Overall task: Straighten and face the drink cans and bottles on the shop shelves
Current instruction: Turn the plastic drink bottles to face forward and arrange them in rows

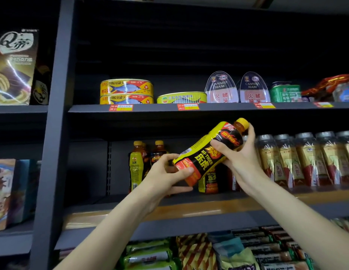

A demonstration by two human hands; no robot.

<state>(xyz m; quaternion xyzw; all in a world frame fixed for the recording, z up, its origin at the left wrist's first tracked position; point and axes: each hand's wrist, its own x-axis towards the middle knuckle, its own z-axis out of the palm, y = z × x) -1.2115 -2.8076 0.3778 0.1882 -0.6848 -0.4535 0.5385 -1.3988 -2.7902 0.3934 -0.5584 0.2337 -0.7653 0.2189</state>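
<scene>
While two hands (165, 176) hold one bottle (208, 152).

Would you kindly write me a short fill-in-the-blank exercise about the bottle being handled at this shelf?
1. The Hi-Tiger bottle is held by ____ hands.
2. Its cap is coloured ____.
3. The left hand grips the bottle's ____ end, the right hand its neck end.
4. The fish tins sit on the shelf ____ the standing bottles.

Missing words: two; yellow; bottom; above
</scene>
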